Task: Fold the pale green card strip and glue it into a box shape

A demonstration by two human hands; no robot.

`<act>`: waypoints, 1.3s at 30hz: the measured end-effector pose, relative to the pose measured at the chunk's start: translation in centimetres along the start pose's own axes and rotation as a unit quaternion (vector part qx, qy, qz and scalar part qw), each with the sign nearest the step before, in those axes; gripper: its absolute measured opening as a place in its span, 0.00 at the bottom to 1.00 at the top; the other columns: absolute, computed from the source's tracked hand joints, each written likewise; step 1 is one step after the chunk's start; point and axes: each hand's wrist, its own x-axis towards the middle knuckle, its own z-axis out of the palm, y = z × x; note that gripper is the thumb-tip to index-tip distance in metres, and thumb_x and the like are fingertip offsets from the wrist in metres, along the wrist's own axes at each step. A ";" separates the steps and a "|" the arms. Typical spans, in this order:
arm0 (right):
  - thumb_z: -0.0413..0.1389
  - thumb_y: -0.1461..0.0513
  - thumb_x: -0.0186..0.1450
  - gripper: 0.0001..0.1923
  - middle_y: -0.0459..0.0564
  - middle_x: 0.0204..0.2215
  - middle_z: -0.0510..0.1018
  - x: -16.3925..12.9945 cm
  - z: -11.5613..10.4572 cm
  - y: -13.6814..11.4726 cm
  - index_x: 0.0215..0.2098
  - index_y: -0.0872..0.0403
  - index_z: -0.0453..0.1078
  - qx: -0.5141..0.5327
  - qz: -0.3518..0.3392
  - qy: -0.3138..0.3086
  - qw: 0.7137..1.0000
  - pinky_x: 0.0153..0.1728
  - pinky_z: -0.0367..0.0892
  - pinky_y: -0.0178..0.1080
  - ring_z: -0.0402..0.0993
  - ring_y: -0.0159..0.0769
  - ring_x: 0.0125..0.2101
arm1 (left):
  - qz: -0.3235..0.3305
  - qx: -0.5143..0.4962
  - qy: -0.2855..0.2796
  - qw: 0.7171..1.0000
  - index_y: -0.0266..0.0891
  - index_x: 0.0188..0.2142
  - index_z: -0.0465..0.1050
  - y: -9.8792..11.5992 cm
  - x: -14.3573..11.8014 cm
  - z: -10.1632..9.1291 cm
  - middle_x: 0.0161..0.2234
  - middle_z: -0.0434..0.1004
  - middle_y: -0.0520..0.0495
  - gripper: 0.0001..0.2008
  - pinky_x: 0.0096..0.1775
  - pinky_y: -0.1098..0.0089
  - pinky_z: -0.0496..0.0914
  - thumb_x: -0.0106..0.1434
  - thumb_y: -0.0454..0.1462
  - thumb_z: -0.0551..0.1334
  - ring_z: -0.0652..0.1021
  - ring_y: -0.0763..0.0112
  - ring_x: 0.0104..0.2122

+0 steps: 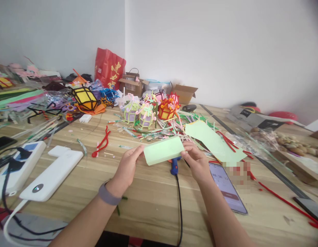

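A pale green piece of folded paper [163,150] is held up over the middle of the table, tilted a little. My left hand [129,164] grips its left end with thumb and fingers. At the right end, my right hand [196,160] pinches the paper between thumb and fingers. Below and behind the paper lies a blue glue gun [175,166], partly hidden, its black cord running to the table's front edge. A larger green sheet [213,139] rests just beyond my right hand. Beside my right forearm lies a phone [227,188] with its screen lit.
Small lanterns of fuzzy stems [147,115] cluster at the back, with scattered strips around them. A white power bank [52,175] and a power strip [22,164] lie on the left. Red fuzzy stems [102,142] are strewn about. A red bag [109,68] stands by the wall.
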 end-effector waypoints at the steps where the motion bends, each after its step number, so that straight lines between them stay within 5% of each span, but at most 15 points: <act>1: 0.64 0.53 0.56 0.07 0.48 0.34 0.77 0.0 0.0 0.0 0.26 0.46 0.76 0.007 0.008 0.003 1.000 0.51 0.60 0.50 0.69 0.44 0.42 | 0.008 0.000 -0.014 1.000 0.39 0.26 0.77 0.0 -0.1 0.0 0.28 0.80 0.46 0.12 0.35 0.66 0.68 0.56 0.46 0.63 0.76 0.64 0.31; 12: 0.68 0.50 0.49 0.16 0.43 0.21 0.73 -0.3 1.3 -0.2 0.21 0.51 0.70 0.172 0.200 0.088 0.961 0.28 0.61 0.35 0.66 0.33 0.26 | 0.008 0.082 -0.107 0.991 0.40 0.24 0.76 0.3 -0.8 0.1 0.25 0.76 0.48 0.16 0.37 0.66 0.67 0.57 0.49 0.62 0.73 0.63 0.32; 22: 0.69 0.52 0.48 0.15 0.43 0.22 0.76 -0.2 1.4 -0.5 0.22 0.52 0.72 0.206 0.225 0.090 0.948 0.29 0.60 0.36 0.67 0.33 0.25 | 0.020 0.131 -0.062 0.989 0.40 0.20 0.71 0.4 -1.0 0.3 0.22 0.68 0.51 0.14 0.32 0.70 0.62 0.54 0.46 0.63 0.68 0.67 0.29; 32: 0.68 0.50 0.48 0.16 0.43 0.22 0.75 -0.2 1.4 -0.3 0.21 0.51 0.72 0.195 0.212 0.075 0.955 0.31 0.61 0.37 0.68 0.34 0.27 | 0.019 0.108 -0.044 0.993 0.40 0.25 0.74 0.2 -1.0 0.4 0.25 0.73 0.50 0.12 0.33 0.70 0.64 0.55 0.46 0.63 0.71 0.66 0.31; 39: 0.69 0.51 0.50 0.14 0.43 0.23 0.76 -0.3 1.4 0.2 0.23 0.51 0.74 0.200 0.204 0.076 0.955 0.33 0.62 0.35 0.68 0.32 0.28 | 0.092 0.168 -0.012 0.981 0.40 0.27 0.76 0.0 -1.1 0.1 0.28 0.74 0.50 0.11 0.35 0.70 0.64 0.57 0.45 0.63 0.72 0.67 0.31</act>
